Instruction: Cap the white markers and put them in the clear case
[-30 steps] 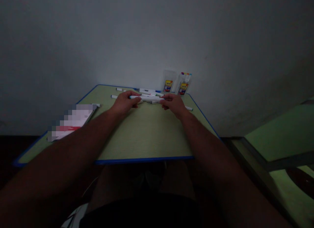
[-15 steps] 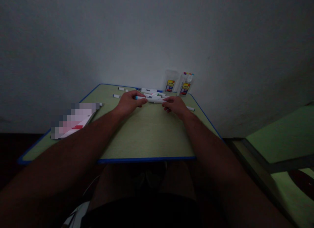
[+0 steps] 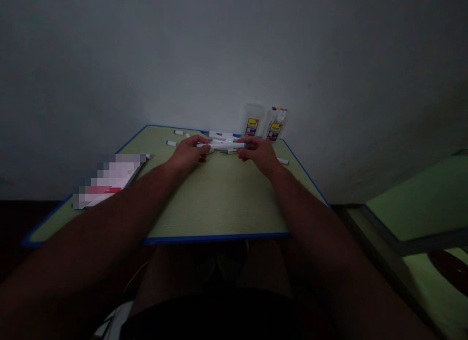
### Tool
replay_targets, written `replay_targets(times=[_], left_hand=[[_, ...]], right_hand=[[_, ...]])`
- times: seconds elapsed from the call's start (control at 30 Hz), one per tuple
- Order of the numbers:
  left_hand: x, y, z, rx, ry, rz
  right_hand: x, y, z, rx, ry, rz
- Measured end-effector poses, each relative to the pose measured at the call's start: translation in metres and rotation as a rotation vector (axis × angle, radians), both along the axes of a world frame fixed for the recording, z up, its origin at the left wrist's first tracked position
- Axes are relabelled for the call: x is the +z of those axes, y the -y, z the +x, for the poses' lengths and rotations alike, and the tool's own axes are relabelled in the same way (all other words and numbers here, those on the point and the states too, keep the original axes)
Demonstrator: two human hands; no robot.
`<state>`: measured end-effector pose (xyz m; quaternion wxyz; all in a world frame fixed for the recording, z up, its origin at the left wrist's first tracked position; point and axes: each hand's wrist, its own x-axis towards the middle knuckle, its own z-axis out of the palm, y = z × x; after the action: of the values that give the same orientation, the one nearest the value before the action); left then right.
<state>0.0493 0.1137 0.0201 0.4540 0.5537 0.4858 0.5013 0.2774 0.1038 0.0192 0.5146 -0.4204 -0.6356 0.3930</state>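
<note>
A white marker (image 3: 227,146) with a blue end lies level between my two hands, just above the table. My left hand (image 3: 190,152) pinches its left end between thumb and fingers. At the blue end, my right hand (image 3: 259,152) is closed with its fingertips on the marker. Several other white markers (image 3: 224,135) are strewn behind and beneath it, partly covered by my hands. One marker with a green end (image 3: 283,161) pokes out to the right of my right hand.
Against the wall, a clear plastic case (image 3: 252,120) stands beside a second case (image 3: 276,124) holding several colourful-capped markers. A booklet (image 3: 120,176), partly pixelated, rests at the table's left side. Blue edging (image 3: 219,238) borders the table (image 3: 223,198).
The held marker now has its blue end at my right hand; before, a blue end was at my left fingers. My right fingers have risen slightly onto it.
</note>
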Motion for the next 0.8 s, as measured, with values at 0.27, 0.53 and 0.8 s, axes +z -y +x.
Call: replay_targets(times=[0.27, 0.53, 0.8], left_hand=[[0.0024, 0.0027, 0.0008, -0.006, 0.018, -0.061], [-0.0025, -0.0015, -0.0011, 0.017, -0.054, 0.029], [-0.0003, 0.0017, -0.0025, 0.006, -0.071, 0.098]], right_hand=[[0.0002, 0.0016, -0.0009, 0.063, -0.009, 0.042], [0.0043, 0.0068, -0.0027, -0.047, -0.005, -0.013], [0.0032, 0.0004, 0.0013, -0.176, -0.016, -0.082]])
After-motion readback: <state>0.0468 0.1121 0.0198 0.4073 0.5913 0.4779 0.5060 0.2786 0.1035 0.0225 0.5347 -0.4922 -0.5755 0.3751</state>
